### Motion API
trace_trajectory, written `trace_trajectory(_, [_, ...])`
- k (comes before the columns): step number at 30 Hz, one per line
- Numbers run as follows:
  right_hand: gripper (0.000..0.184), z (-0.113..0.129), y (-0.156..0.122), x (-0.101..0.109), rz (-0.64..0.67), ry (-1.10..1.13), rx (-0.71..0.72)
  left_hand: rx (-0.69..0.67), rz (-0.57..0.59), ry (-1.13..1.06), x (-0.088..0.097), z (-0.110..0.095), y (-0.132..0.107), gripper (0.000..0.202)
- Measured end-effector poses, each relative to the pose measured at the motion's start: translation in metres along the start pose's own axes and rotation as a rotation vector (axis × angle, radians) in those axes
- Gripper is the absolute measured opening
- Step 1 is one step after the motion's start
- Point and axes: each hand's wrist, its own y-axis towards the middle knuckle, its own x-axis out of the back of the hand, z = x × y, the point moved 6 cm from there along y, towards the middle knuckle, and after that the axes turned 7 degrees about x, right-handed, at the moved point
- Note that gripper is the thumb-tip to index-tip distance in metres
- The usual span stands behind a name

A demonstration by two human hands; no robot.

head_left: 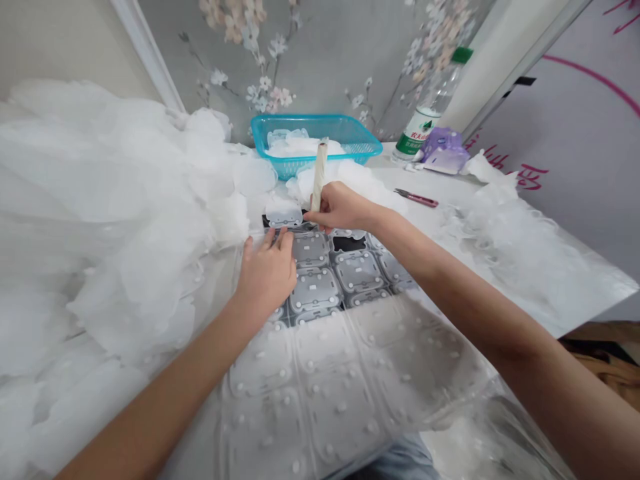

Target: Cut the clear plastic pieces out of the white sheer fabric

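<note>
Cream paper-wrapped stick [319,177] stands upright in the right hand [340,207], held in a narrow grip, its long axis rising from the sheeting. Just left of it, the open left hand [265,277] rests on clear moulded plastic sheeting [310,373], below a small plastic cut-out [283,215]; a turquoise basket [320,121] and floral wallpaper [330,60] lie beyond.

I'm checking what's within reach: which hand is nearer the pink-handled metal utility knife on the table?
Right. The right hand, holding a cream paper roll, sits left of the pink-handled metal utility knife, apart from it; the left hand lies farther left and closer to the camera.
</note>
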Motion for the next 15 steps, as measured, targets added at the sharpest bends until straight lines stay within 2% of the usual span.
trace_trajectory(3, [0.022,-0.009,-0.014,0.01,-0.164,0.294,-0.036,-0.008,-0.017,-0.005,0.0,0.001,0.001,0.043])
trace_trajectory(6, [0.026,-0.03,-0.046,0.036,-0.486,0.51,-0.102,-0.017,-0.076,-0.016,0.003,0.006,0.002,0.043])
trace_trajectory(9, [0.034,-0.059,-0.088,0.059,-0.72,0.446,-0.213,-0.062,-0.164,-0.019,0.012,0.008,0.002,0.038])
trace_trajectory(11, [0.039,-0.076,-0.114,0.071,-0.866,0.325,-0.304,-0.105,-0.259,-0.004,0.027,0.0,0.002,0.035])
trace_trajectory(14, [0.042,-0.084,-0.14,0.083,-1.105,0.182,-0.367,-0.261,-0.337,-0.064,0.048,-0.036,0.007,0.032])
trace_trajectory(15, [0.043,-0.082,-0.143,0.085,-1.146,0.161,-0.366,-0.343,-0.308,-0.108,0.05,-0.053,0.011,0.032])
